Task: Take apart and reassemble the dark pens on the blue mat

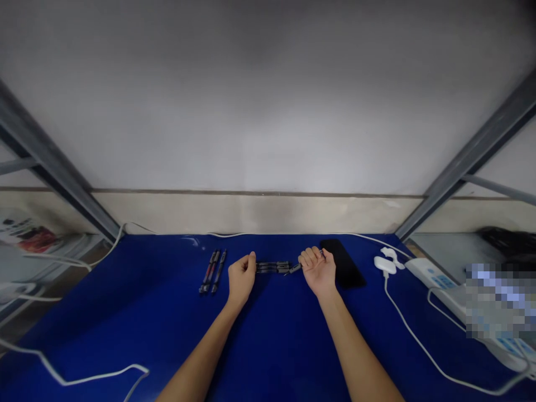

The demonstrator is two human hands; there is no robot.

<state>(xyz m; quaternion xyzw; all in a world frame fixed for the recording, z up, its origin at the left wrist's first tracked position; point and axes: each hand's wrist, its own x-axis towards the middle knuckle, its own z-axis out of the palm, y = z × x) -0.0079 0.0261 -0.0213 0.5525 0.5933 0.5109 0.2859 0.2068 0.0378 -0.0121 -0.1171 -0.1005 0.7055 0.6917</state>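
Observation:
Several dark slim screwdrivers (273,267) lie side by side on the blue tabletop (125,312), running crosswise between my hands. My left hand (242,278) is curled at their left end, and I cannot tell if it grips anything. My right hand (318,271) is curled around the thin end of a dark screwdriver (295,268). Just left of my left hand lie several upright-pointing tools with red and dark handles (211,271), possibly screwdrivers. A black smartphone (341,263) lies face down or dark-screened beside my right hand.
A white charger (385,265) and a white power strip (435,276) sit at the right, with white cables (435,363) trailing over the table. Another cable (84,379) lies at the front left. Grey metal shelf uprights (50,162) frame a wall behind.

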